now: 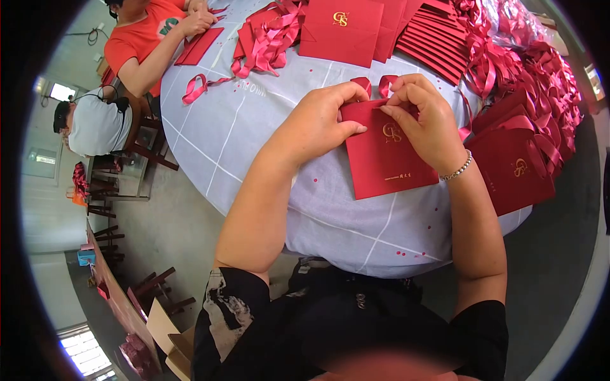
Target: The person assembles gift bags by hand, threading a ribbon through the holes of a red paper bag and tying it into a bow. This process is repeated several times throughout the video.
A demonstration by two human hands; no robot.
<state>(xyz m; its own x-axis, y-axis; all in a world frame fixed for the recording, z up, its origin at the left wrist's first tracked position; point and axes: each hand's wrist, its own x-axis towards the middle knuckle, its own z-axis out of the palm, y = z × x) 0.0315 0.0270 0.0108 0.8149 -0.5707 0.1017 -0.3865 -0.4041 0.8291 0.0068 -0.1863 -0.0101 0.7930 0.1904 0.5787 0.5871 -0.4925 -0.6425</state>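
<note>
A red paper gift bag point(381, 166) with gold lettering lies flat on the cloth-covered table in front of me. My left hand point(325, 120) grips its upper left edge, thumb in front and the other fingers behind. At the top edge of the bag, my right hand point(424, 117) is closed in a pinch between thumb and index finger. Whatever sits between those fingertips is too small to make out. A loop of pink-red ribbon point(386, 84) sticks out beyond the top edge, between my hands.
Finished-looking red bags with ribbons point(518, 168) are heaped on the right. Stacked red bags point(432, 44) and a flat bag point(341, 28) lie at the back. Loose ribbons point(270, 41) pile up farther left. Across the table point(254, 127), a person point(149, 44) handles red pieces; another person point(98, 124) sits behind.
</note>
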